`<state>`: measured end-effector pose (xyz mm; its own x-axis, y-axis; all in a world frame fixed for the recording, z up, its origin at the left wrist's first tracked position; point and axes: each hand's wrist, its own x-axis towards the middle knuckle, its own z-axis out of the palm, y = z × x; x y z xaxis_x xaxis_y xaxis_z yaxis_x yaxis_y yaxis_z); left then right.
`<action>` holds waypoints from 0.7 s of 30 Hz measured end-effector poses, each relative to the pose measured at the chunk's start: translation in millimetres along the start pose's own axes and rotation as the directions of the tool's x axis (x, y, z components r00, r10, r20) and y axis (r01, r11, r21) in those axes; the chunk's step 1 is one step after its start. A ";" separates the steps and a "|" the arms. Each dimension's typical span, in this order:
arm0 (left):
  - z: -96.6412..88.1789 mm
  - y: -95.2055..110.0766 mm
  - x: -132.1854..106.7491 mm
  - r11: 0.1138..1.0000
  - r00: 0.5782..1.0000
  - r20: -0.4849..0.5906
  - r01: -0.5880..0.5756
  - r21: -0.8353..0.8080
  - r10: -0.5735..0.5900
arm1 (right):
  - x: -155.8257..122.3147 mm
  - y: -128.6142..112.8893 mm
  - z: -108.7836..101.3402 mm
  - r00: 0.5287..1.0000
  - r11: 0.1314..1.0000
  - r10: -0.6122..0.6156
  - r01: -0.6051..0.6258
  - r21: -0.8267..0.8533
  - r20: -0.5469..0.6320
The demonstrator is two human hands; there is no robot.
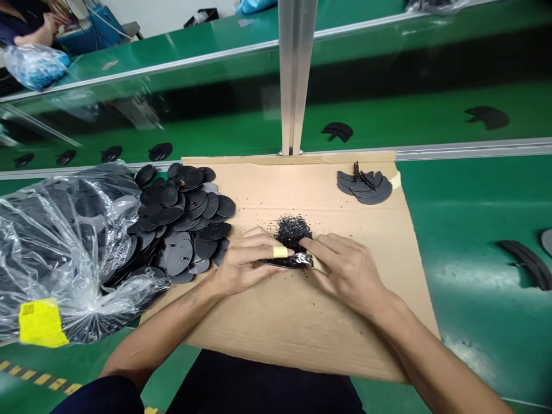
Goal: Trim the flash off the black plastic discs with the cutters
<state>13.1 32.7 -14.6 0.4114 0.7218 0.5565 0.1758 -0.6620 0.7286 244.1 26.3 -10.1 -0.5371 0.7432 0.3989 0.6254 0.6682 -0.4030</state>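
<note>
Between the thumb and fingers of my left hand (248, 261) is a thin black plastic disc (276, 263), seen nearly edge-on. Yellow tape wraps one of that hand's fingers. My right hand (345, 270) is closed around a pair of small metal cutting pliers (303, 259), whose jaws sit at the disc's right edge. Most of the pliers' handles are hidden by my fingers. Just beyond both hands lies a heap of tiny black plastic clippings (294, 229), with loose bits scattered around it on the cardboard sheet (276, 328).
Left of the cardboard, many black oval discs (179, 253) spill from a clear plastic bag (64, 230) with a yellow label. Curved black parts (366, 187) are stacked at the back right. A metal post (295, 80) rises behind. Another person's hand (52, 23) shows at upper left.
</note>
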 end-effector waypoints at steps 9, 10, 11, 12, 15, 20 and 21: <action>1.5 6.2 0.9 0.997 0.997 0.012 0.079 0.018 -0.079 | -2.1 0.6 0.1 0.999 0.999 0.042 -0.043 -0.018 -0.027; 0.9 7.6 1.6 0.996 0.996 0.016 0.087 0.033 -0.088 | -1.5 1.3 0.2 0.998 0.996 0.052 -0.055 -0.066 -0.041; 0.5 8.7 2.2 0.995 0.996 0.023 0.083 0.048 -0.084 | -0.8 1.8 0.4 0.997 0.990 0.060 -0.067 -0.126 -0.054; 0.4 9.5 2.7 0.996 0.997 0.035 0.065 0.065 -0.068 | 0.1 1.8 0.6 0.996 0.979 0.062 -0.072 -0.188 -0.062; 1.1 8.7 2.4 0.981 0.993 0.115 -0.010 0.192 -0.012 | 3.4 -0.2 1.4 0.998 0.948 0.028 -0.042 -0.317 -0.049; -0.2 0.2 -0.5 0.884 0.988 0.155 -0.092 0.459 0.023 | 4.7 -1.1 1.4 0.999 0.936 -0.005 -0.009 -0.351 -0.039; -1.1 -1.0 -0.5 0.878 0.990 0.136 -0.099 0.468 0.039 | 4.1 -0.1 1.2 0.999 0.938 0.004 -0.020 -0.345 -0.048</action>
<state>11.8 33.2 -15.1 0.5356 0.6613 0.5253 0.5323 -0.7472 0.3979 241.2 29.3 -9.4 -0.5068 0.7433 0.4366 0.7932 0.6005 -0.1015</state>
